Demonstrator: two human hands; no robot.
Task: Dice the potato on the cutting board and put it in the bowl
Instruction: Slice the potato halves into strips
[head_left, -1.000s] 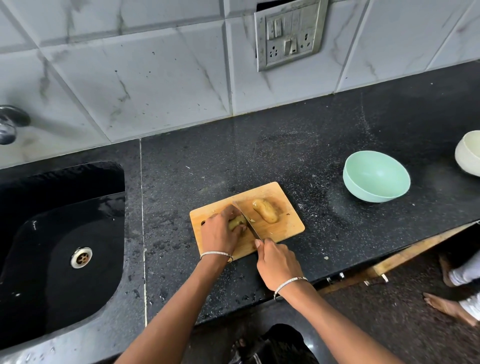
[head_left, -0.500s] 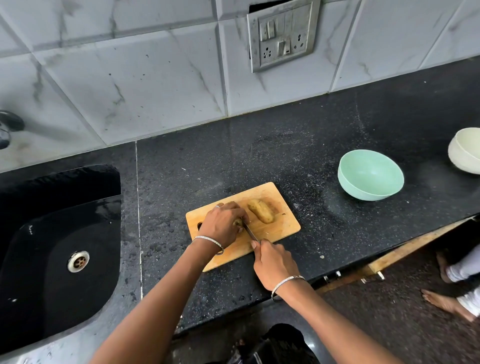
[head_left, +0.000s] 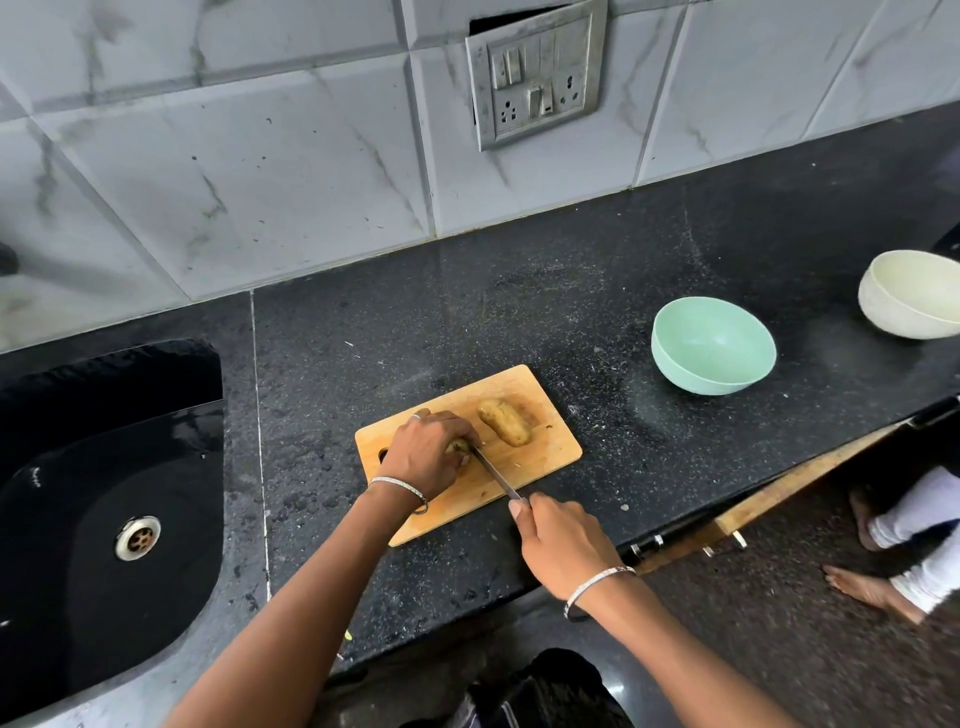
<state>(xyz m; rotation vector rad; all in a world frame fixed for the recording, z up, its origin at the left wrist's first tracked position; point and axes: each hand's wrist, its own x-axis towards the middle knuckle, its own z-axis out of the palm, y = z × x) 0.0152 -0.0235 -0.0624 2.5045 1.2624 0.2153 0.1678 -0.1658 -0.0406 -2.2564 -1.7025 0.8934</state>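
Far left, the black sink (head_left: 78, 415) plays no part in the work. On the counter to its right lies the wooden cutting board (head_left: 550, 447), and everything the task concerns is on it. The left hand (head_left: 426, 449) arches over the near-left part of the board, fingers curled down onto a potato piece (head_left: 458, 445), of which only a sliver shows past the knuckles. The knife (head_left: 493, 475) has its blade right against those fingertips, cutting into that piece. How many cuts it has taken I cannot tell, since the hand hides most of it. Just beyond the blade, the other potato half (head_left: 505, 422) lies whole and untouched. The right hand (head_left: 558, 551) is off the board's near edge, fingers wrapped around the knife handle. Further right, well apart from the board, the green bowl (head_left: 670, 358) shows no potato inside, and neither does the cream bowl (head_left: 909, 296) at the frame edge. So the task looks early: halving done, dicing barely under way, one half and all the transfer yet to do
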